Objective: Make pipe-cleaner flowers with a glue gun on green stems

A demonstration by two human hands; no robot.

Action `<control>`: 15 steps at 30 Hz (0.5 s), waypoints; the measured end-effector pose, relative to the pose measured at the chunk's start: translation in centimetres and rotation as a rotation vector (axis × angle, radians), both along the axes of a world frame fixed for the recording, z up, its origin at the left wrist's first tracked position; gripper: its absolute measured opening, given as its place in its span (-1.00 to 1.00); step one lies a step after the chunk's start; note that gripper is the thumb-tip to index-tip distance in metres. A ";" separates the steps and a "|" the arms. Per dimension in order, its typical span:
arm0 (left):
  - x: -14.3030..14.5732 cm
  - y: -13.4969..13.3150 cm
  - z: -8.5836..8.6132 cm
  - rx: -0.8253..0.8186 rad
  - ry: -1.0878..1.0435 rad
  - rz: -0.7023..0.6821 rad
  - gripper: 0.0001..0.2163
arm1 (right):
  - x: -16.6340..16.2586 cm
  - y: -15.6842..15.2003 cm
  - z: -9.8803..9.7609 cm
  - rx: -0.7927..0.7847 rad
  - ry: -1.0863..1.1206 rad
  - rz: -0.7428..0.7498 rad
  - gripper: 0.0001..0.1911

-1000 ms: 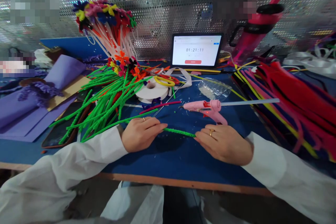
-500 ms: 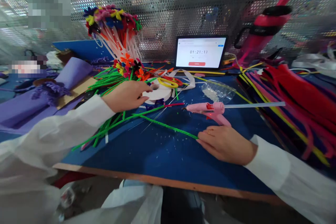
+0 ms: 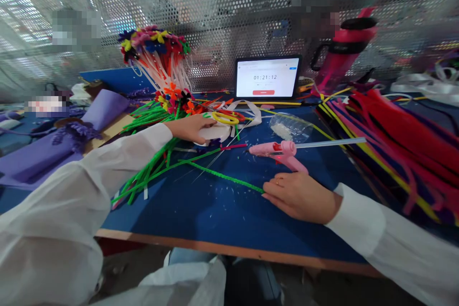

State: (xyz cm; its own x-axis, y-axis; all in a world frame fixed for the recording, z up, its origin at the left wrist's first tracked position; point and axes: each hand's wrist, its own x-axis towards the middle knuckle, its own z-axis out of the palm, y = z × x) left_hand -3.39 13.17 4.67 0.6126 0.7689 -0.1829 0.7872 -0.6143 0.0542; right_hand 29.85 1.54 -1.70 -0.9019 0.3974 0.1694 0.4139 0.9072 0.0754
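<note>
My left hand [image 3: 191,128] reaches over a white roll of tape or ribbon [image 3: 219,133], its thumb and fingers apart and holding nothing I can see. Yellow-handled scissors [image 3: 225,118] lie right by its fingertips. My right hand [image 3: 299,195] rests low on the table with its fingers pinched on the end of a green pipe cleaner [image 3: 229,178], which slants away to the left. Just beyond that hand lies a pink glue gun [image 3: 274,149] with a clear glue stick [image 3: 330,142] in its back.
Green pipe cleaners [image 3: 147,174] lie in a pile at left, below a bunch of colourful flowers [image 3: 158,45]. A tablet timer [image 3: 267,77] and a pink bottle [image 3: 340,52] stand at the back. Red and pink strips [image 3: 390,129] cover the right; purple wrapping [image 3: 103,107] lies left.
My left hand has moved further over the white roll, towards the scissors. My right hand keeps its pinch on the green pipe cleaner. The view has shifted slightly.
</note>
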 end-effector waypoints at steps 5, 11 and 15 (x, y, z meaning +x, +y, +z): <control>-0.6 -0.5 0.3 0.018 -0.071 0.067 -0.37 | 0.0 0.0 -0.2 0.005 0.013 0.013 -0.71; -0.7 -0.8 0.0 -0.044 -0.183 0.054 -0.44 | -0.1 0.1 -0.1 0.010 0.002 0.007 -0.73; -0.8 -1.2 0.3 0.042 -0.207 0.086 -0.51 | -0.1 0.0 0.0 0.001 0.008 -0.001 -0.74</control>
State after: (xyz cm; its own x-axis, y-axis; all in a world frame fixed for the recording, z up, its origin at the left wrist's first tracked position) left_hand -4.17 11.97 5.00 0.5655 0.8243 -0.0267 0.8116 -0.5503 0.1962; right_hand 29.77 1.58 -1.75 -0.9002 0.3981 0.1764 0.4153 0.9067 0.0729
